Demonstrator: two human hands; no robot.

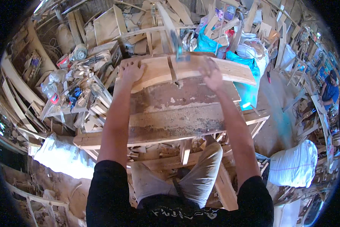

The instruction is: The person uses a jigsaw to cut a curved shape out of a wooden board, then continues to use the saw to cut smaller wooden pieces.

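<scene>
A pale curved wooden board lies across the far side of a worn wooden work table (170, 113). A dark gap splits it into a left piece (155, 72) and a longer right piece (236, 71). A thin upright saw blade (177, 70) comes down beside this gap from a blue-green guide (182, 57). My left hand (131, 72) rests on the left piece with its fingers spread. Over the right piece is my right hand (211, 75), blurred by motion; whether it presses on the wood is unclear.
Wood offcuts (98, 60) crowd the left side, with a plastic bottle (53, 96) among them. Blue sacks (249, 68) stand just beyond the table's right end. A white sack (294, 163) sits at lower right. Another person (330, 90) is at far right.
</scene>
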